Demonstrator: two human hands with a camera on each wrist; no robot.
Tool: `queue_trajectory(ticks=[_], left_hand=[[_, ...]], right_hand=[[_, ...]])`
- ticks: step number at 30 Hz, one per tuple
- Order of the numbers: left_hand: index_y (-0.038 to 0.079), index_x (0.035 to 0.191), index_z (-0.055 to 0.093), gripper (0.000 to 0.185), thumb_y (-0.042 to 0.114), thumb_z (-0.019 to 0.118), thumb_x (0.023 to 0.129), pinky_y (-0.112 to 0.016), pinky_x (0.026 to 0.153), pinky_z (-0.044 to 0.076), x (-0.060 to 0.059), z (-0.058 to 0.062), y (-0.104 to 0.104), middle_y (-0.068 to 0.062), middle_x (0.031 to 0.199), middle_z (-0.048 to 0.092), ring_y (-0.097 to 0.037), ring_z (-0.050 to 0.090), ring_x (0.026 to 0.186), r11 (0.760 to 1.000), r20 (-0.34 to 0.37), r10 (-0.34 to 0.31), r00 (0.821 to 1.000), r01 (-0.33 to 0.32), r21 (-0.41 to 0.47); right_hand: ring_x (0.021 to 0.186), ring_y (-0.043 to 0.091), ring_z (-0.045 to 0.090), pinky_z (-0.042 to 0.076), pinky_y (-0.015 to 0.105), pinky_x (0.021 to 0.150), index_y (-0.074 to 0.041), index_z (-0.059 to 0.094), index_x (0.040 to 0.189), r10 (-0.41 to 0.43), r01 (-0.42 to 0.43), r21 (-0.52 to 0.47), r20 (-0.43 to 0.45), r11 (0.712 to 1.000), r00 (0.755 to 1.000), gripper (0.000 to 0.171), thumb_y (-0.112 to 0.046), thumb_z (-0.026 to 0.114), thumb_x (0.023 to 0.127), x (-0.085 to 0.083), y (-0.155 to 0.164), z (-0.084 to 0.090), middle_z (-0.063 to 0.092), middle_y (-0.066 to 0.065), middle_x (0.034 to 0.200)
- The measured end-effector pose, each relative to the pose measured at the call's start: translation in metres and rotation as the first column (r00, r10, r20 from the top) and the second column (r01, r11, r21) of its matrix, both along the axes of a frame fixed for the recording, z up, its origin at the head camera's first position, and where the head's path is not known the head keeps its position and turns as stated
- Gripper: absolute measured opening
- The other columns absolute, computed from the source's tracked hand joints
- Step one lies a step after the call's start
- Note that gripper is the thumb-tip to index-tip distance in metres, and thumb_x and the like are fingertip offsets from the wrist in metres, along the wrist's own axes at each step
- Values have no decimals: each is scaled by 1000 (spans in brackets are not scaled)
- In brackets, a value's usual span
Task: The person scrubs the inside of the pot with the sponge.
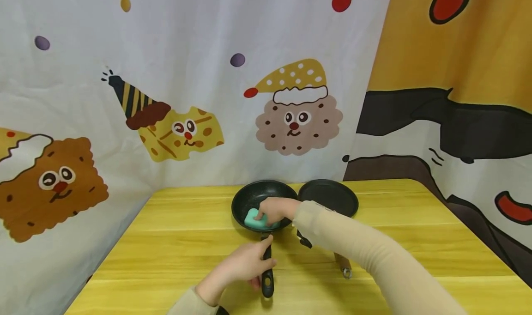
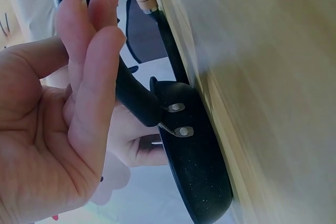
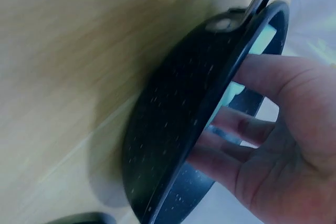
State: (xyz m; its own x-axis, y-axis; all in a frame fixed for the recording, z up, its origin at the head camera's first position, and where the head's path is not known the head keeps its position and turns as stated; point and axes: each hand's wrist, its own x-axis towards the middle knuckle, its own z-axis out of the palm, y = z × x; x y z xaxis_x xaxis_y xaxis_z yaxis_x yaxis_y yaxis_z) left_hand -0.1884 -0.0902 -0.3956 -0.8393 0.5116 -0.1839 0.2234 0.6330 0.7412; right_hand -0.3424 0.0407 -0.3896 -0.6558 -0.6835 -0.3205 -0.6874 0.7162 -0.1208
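A black speckled pan point(image 1: 259, 199) sits on the yellow wooden counter point(image 1: 174, 241), near the middle and close to the cloth backdrop point(image 1: 166, 75) with its cartoon biscuits. The left hand point(image 1: 243, 262) has its grip curled round the pan's black handle point(image 1: 267, 269), thumb on top and fingers point(image 2: 94, 66) wrapped over it, as the left wrist view shows up close. The right hand point(image 1: 272, 209) reaches down into the pan, where its grip presses a pale green sponge point(image 1: 254, 219) against the pan floor; the fingers point(image 3: 247, 129) are spread over the sponge and bent only slightly, and whether they pinch it or just push on it cannot be told. A second black pan point(image 1: 330, 197) lies just to the right of the first, rims touching or nearly so, and its wooden handle point(image 1: 342, 264) shows from under the right sleeve point(image 1: 374, 255)
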Motion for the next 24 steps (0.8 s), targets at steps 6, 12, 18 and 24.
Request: queue_trajectory(ticks=[6, 12, 18, 24], left_hand=[[-3, 150, 29, 68, 25, 61, 97, -39, 44, 53, -1, 2, -1, -3, 50, 60, -19, 61, 40, 1000, 12, 3, 1000, -3, 0], [-5, 150, 26, 71, 25, 61, 97, -39, 44, 53, -2, 1, -2, -2, 48, 59, -19, 60, 39, 1000, 7, 10, 1000, -10, 4], [-7, 150, 25, 73, 26, 62, 96, -33, 44, 52, -3, 2, -1, -1, 47, 59, -18, 60, 39, 1000, -10, 11, 1000, -11, -10], [-8, 149, 25, 74, 25, 63, 96, -32, 44, 52, -1, 2, -1, -1, 48, 59, -19, 61, 40, 1000, -10, 14, 1000, -14, -13]], right_hand=[[121, 17, 54, 44, 21, 75, -29, 66, 127, -25, 25, -3, -18, 1000, 1000, 44, -10, 73, 88, 4, -9, 0, 59, -6, 132], [121, 17, 54, 37, 25, 68, -27, 66, 127, -37, 37, 4, -57, 999, 998, 42, -5, 66, 91, 4, -23, -1, 59, -5, 132], [117, 18, 57, 41, 24, 65, -27, 66, 128, -83, 83, -5, -68, 997, 994, 43, -7, 70, 90, 0, -35, -4, 58, -4, 134], [111, 15, 59, 38, 25, 69, -27, 61, 134, -52, 59, 27, -193, 998, 980, 43, -11, 65, 94, -4, -42, -9, 59, -4, 133]])
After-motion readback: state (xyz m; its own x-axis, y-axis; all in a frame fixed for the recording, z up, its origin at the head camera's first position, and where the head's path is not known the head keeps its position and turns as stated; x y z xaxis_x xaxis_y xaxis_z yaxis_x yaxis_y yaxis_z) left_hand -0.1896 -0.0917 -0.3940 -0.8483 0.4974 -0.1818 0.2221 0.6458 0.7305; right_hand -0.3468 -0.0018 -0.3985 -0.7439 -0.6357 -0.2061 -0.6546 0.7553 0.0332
